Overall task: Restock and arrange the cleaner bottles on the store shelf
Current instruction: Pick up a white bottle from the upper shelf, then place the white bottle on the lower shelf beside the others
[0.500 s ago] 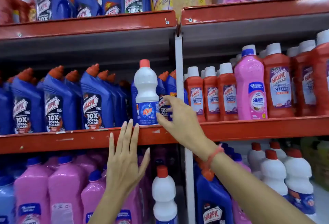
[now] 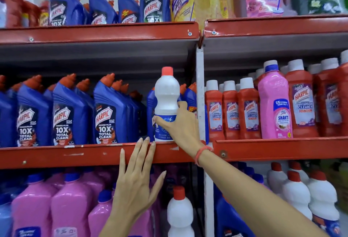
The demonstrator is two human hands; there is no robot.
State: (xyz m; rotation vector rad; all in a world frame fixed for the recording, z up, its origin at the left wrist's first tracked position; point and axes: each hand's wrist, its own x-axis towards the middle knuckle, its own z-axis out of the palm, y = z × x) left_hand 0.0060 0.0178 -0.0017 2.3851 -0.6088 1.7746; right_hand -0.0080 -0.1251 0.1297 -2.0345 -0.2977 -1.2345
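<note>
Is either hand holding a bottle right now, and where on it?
The right hand grips the white bottle around its lower body, over the blue label. The left hand holds nothing; its fingertips reach the red shelf edge.

Right hand (image 2: 181, 123) is wrapped around the lower body of a white bottle (image 2: 166, 93) with a red cap, which stands upright at the front edge of the middle shelf (image 2: 75, 154). A pink band (image 2: 202, 153) sits on that wrist. Left hand (image 2: 136, 178) is flat and spread, fingertips resting on the red shelf lip just below the bottle. Blue Harpic bottles (image 2: 105, 114) fill the shelf to the left; red Harpic bottles (image 2: 230, 114) and one pink bottle (image 2: 274, 104) stand in the bay to the right.
</note>
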